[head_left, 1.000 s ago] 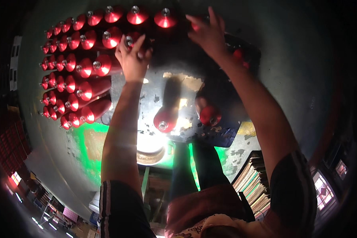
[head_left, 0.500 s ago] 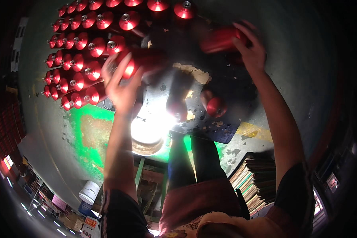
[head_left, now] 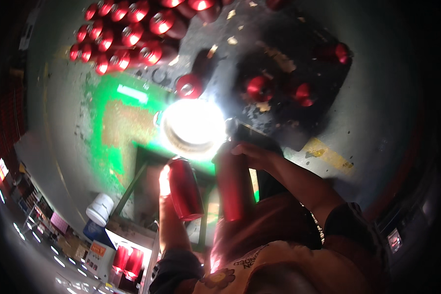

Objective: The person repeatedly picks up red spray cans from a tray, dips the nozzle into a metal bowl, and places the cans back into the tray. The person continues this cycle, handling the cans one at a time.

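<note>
My left hand (head_left: 165, 182) is closed round a shiny red metal bottle (head_left: 186, 192), which tilts in front of my body. Close beside it, my right hand (head_left: 248, 153) grips a second red bottle (head_left: 233, 183) near its upper end. Both bottles are just below a bright round lamp (head_left: 193, 123), whose glare washes out what lies around it. Beyond the lamp, one red bottle (head_left: 188, 86) stands alone, and two more red bottles (head_left: 259, 89) (head_left: 304, 94) are on the dark worn mat.
Rows of red bottles (head_left: 132, 34) crowd the far left. Another red bottle (head_left: 342, 53) is at the mat's (head_left: 323, 108) right side. A white bucket (head_left: 100, 209) stands at lower left, near an open carton (head_left: 152, 252) with red bottles inside. A green frame (head_left: 132, 188) runs below the lamp.
Both hands have come back from the far side toward my body, each with a red bottle. My view has shifted, so the bottle rows appear higher up.
</note>
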`<control>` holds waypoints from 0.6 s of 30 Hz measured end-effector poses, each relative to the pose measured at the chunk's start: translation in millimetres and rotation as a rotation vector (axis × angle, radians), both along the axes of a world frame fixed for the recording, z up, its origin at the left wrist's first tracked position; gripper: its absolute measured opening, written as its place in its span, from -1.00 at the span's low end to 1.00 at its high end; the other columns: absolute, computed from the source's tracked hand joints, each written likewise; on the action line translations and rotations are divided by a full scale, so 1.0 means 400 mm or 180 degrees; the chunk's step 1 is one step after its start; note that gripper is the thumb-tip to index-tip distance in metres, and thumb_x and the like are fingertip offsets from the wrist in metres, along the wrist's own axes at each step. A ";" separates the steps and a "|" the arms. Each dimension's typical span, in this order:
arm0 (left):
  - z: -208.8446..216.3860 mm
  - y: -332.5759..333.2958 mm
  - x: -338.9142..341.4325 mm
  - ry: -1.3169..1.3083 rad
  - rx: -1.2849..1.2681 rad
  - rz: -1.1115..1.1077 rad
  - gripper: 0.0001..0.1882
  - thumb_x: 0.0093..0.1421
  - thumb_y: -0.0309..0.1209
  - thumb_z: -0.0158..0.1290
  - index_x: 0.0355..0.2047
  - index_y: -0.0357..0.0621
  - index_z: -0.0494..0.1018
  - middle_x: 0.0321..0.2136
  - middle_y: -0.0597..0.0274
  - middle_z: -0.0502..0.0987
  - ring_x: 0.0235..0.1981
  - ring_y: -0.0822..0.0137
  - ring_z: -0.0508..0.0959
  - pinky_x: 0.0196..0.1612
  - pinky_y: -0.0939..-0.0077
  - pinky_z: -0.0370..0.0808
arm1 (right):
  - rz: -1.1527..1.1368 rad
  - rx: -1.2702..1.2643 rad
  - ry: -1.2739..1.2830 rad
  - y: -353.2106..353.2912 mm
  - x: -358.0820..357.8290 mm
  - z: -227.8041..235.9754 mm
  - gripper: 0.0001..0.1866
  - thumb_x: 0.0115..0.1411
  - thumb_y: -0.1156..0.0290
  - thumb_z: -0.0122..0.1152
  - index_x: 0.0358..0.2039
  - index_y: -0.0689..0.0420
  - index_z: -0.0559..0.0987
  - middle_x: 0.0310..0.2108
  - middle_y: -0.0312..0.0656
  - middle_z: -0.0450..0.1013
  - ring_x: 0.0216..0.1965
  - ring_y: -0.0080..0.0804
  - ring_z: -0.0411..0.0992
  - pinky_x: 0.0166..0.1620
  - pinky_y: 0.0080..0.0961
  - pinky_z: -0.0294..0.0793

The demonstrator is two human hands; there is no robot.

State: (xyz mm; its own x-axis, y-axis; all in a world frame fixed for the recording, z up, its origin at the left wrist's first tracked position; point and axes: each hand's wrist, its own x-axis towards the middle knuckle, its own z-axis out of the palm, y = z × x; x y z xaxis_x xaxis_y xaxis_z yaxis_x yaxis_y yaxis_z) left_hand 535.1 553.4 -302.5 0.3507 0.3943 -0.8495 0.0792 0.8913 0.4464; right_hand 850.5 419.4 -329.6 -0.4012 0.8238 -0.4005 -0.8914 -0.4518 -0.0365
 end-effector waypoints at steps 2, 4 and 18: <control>-0.090 -0.050 -0.090 0.0074 -0.0050 -0.0205 -0.48 0.32 0.00 -0.21 0.00 -0.17 0.38 -0.27 -0.08 0.57 -0.37 -0.08 0.60 -0.25 0.02 0.59 | 0.0300 0.0084 0.0260 0.010 -0.111 -0.056 -0.59 0.23 0.27 0.09 0.03 0.23 0.45 -0.07 -0.17 0.47 -0.09 -0.43 0.45 0.01 -0.45 0.46; -0.161 -0.088 -0.155 -0.0680 -0.0939 0.1269 -0.32 0.29 0.20 -0.38 0.00 -0.12 0.38 -0.20 -0.09 0.54 -0.43 -0.25 0.54 -0.35 -0.10 0.53 | 0.0545 -0.0260 0.0023 0.020 -0.194 -0.105 -0.60 0.25 0.30 0.06 0.04 0.22 0.45 -0.08 -0.17 0.47 -0.11 -0.43 0.45 0.00 -0.46 0.46; -0.184 -0.106 -0.218 -0.0188 -0.0142 0.0463 -0.55 0.36 -0.05 -0.20 -0.01 -0.14 0.38 -0.17 -0.09 0.55 -0.28 -0.10 0.57 -0.18 -0.03 0.51 | 0.1245 -0.0399 -0.0020 0.071 -0.350 -0.131 -0.57 0.23 0.28 0.05 0.11 0.09 0.45 -0.01 -0.27 0.44 -0.02 -0.48 0.43 0.06 -0.45 0.45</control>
State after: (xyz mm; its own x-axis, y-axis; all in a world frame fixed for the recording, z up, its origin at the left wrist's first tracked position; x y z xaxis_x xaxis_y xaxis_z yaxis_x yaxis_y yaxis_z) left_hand 448.0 511.2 -376.1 0.3423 0.4069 -0.8469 -0.0773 0.9105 0.4062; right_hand 710.4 448.0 -382.0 -0.6717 0.5543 -0.4914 -0.6514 -0.7579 0.0356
